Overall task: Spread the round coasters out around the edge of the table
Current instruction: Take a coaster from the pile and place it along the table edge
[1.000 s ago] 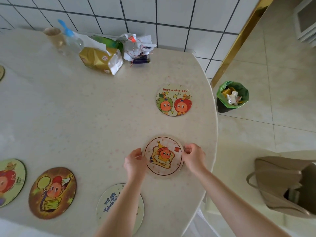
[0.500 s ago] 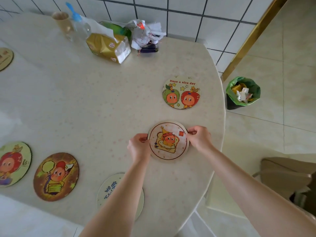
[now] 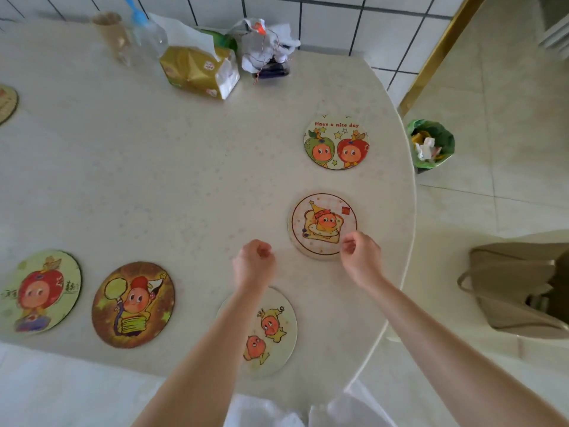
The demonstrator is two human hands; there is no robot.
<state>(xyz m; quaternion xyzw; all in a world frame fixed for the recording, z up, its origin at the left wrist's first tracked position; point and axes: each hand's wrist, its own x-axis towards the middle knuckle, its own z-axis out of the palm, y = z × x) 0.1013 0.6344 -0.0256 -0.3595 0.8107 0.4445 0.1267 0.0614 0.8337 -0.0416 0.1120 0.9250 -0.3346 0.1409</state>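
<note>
Pale toast-print coaster (image 3: 322,225) lying flat near the right edge of the table (image 3: 154,180), released. Right hand (image 3: 360,258) raised just at its near rim, overlapping that rim in view; contact cannot be told; fingers (image 3: 349,246) curled loosely inward, gripping nothing. Left hand (image 3: 254,265) over bare tabletop to the left of the same coaster, apart from it, fingers (image 3: 261,249) likewise curled loosely, gripping nothing.

"Have a nice day" coaster (image 3: 336,142) flat farther along the right edge, clear of the toast-print one. Cream coaster with two orange figures (image 3: 271,332) at the near edge, partly covered by the left forearm. Brown coaster (image 3: 133,304) to its left along the near edge, then green coaster with a red figure (image 3: 40,292) at the near left. Sliver of a further coaster (image 3: 7,103) cut off at the left border of view.

Far edge, against the tiled wall (image 3: 332,23): gold packet (image 3: 198,70), clear bottle with a blue cap (image 3: 147,33), blurred cup (image 3: 112,33), crumpled white bag (image 3: 266,46).

Off the table, on the floor to the right: green-lined waste bin (image 3: 431,144); beige handbag (image 3: 517,288) nearer.
</note>
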